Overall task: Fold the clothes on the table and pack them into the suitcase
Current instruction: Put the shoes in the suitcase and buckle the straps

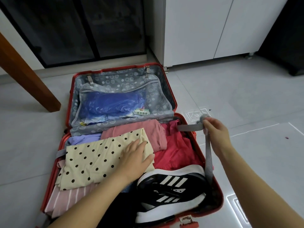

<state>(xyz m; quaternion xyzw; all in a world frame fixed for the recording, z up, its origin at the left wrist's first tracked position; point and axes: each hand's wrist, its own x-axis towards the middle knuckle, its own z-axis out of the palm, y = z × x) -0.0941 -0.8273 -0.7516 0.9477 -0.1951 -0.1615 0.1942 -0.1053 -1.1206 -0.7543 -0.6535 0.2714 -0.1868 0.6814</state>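
Under left grip (134,159), dotted cloth (92,163)

Open red suitcase (220,199) on a pale tiled floor (246,96).
The suitcase lies flat, its lid raised at the far side. A brown wooden table leg (24,76) stands to its left, a white cabinet (197,30) behind, and a small dark spot (287,137) marks a tile at right.

Worn on the head, looking forward and steeply down at an open suitcase (115,79) on the floor (246,96). Near enough to catch both forearms, cut off by the bottom edge, with left hand (134,158) and right hand (215,131) around mid-frame. Wide-angled, taking in cupboard doors (197,30) and a table leg (28,76) at the far edges.
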